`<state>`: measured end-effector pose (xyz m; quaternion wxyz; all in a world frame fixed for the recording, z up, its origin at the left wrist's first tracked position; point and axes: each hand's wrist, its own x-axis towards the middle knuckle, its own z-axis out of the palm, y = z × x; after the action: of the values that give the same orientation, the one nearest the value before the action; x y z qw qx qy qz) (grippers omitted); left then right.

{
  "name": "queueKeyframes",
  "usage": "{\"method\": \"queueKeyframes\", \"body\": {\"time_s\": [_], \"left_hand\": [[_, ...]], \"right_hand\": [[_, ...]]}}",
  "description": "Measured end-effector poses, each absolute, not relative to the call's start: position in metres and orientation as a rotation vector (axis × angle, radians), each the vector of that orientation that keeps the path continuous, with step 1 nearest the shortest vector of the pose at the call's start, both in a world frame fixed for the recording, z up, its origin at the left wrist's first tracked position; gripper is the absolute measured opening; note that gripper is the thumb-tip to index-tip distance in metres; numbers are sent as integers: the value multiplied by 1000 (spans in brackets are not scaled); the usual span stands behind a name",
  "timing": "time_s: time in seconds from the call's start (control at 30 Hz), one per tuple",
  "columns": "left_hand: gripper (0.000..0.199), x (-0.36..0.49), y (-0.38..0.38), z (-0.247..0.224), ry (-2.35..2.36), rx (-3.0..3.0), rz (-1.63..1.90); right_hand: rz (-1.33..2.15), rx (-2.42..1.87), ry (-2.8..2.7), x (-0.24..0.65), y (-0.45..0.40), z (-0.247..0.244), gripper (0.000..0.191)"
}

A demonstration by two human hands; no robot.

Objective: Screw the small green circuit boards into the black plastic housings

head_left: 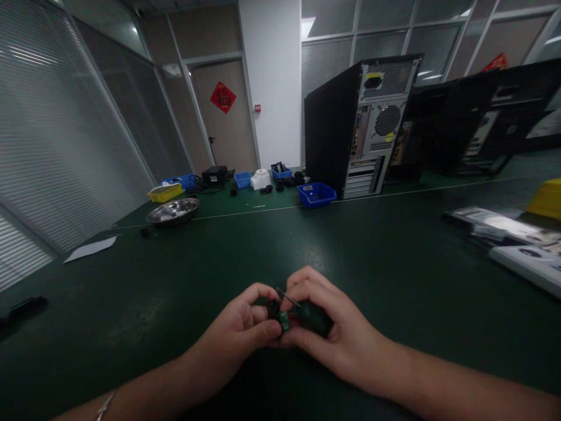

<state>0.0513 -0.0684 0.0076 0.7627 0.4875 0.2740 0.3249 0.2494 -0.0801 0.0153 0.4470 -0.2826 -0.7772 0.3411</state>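
Close in front of me, my left hand (252, 318) pinches a small black part (274, 309) between thumb and fingers. A little green circuit board (284, 321) shows at its right side, by my left thumb tip. My right hand (326, 316) is closed around a screwdriver (314, 317) with a dark handle. Its thin metal shaft slants up and left over the board, between the fingers of both hands. The fingertips of the two hands meet around the part, and they hide some of it. I cannot make out whether the shaft touches it.
On the green table (228, 251) stand a metal bowl (173, 211), a blue bin (316, 195) and a black computer tower (359, 128). White paper (91, 249) and a dark pen-like thing (24, 307) lie left. Blurred white equipment (526, 260) is at right.
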Motion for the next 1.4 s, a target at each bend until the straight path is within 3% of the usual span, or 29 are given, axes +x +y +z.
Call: {"method": "queueKeyframes", "body": {"time_s": [1.07,1.2,1.4], "left_hand": [[24,51,-71,11,638,1210,663],[19,53,-73,16,674,1263,639],[26,54,-76,19,769,1300,800]], "right_hand": [[979,-694,-1915,249,-80,13,22],[928,-719,-1935,248,-79,12,21],[795,-766,-1945,250,-76,10,27]]}}
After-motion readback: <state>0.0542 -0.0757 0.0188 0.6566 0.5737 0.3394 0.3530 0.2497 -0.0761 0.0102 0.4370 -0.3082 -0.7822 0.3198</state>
